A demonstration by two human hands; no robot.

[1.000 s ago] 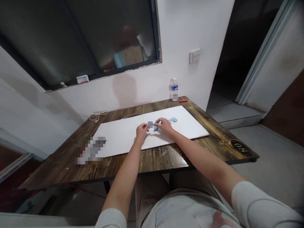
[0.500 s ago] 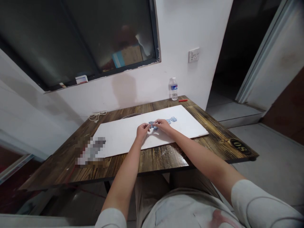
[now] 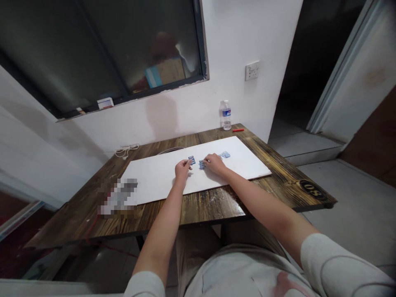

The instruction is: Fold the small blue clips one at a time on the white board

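Note:
Between the thumb and fingers of my left hand point(image 3: 183, 168) is a small blue piece with dark bars point(image 3: 192, 160), raised a little over the white board point(image 3: 157, 177). My right hand point(image 3: 215, 164) has its fingertips closed on a second blue barred piece point(image 3: 202, 165), low over the board or touching it. A narrow gap separates the two pieces. Just beyond my right hand, more blue barred pieces point(image 3: 226, 154) lie on the board, partly covered by that hand. The pieces are too small to name exactly.
The board lies on a dark wooden table point(image 3: 210, 208). A water bottle point(image 3: 227, 115) and a red pen-like stick point(image 3: 238, 130) are at the back right. A coiled white cable point(image 3: 126, 151) lies at the back left. A blurred-out patch point(image 3: 119, 198) covers the board's left corner.
My hands were together at the blue pieces; now they are apart. The left hand has shifted slightly left with one piece, while the right stays near its place with another.

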